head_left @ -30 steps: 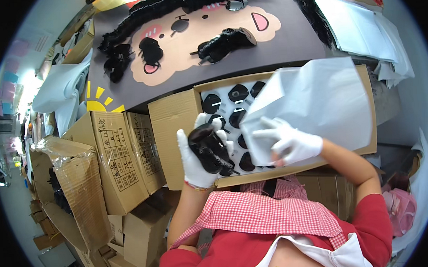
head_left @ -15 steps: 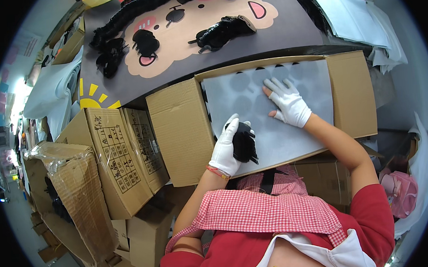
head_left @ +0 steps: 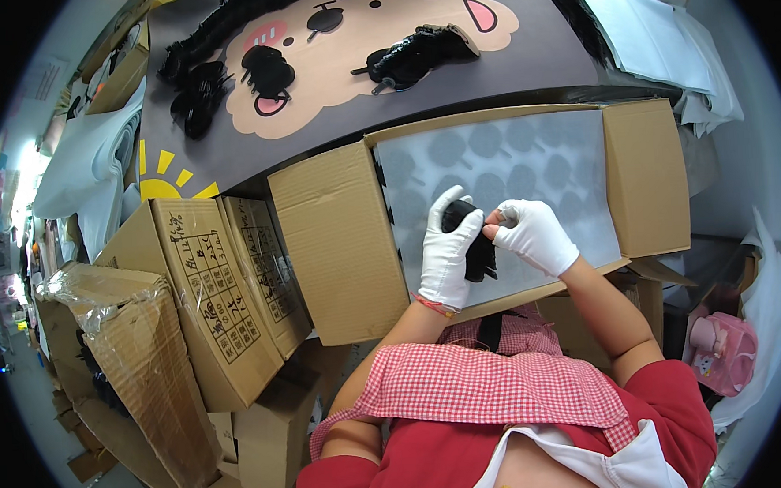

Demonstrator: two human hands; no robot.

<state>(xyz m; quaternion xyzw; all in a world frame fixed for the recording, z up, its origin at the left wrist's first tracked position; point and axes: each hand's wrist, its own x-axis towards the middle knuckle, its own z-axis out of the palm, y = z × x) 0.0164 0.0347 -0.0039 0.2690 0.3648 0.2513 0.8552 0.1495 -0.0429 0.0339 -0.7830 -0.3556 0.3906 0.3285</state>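
My left hand point(head_left: 448, 251), in a white glove, is wrapped round a stack of flat black round pieces with short stems point(head_left: 480, 259). The gloved right hand point(head_left: 536, 238) is beside it, bare thumb and fingertip pinched together at the stack's upper edge. Whatever lies between those fingertips is too small to make out. Both hands are above a translucent white sheet point(head_left: 551, 182) inside an open cardboard box point(head_left: 329, 256). Rows of dark round shapes with stems show through the sheet.
Beyond the box, a grey table mat with a cartoon face point(head_left: 312, 102) bears more black stacks point(head_left: 425, 58) and a single black round piece point(head_left: 325, 18). White sheets point(head_left: 653, 36) lie at the far right. Closed cartons point(head_left: 208, 298) stand at the left, near a taped carton point(head_left: 141, 372).
My right hand has left the sheet and come to the black stack, its fingers now pinched. The left hand has moved right and slightly farther away with the stack, turning it.
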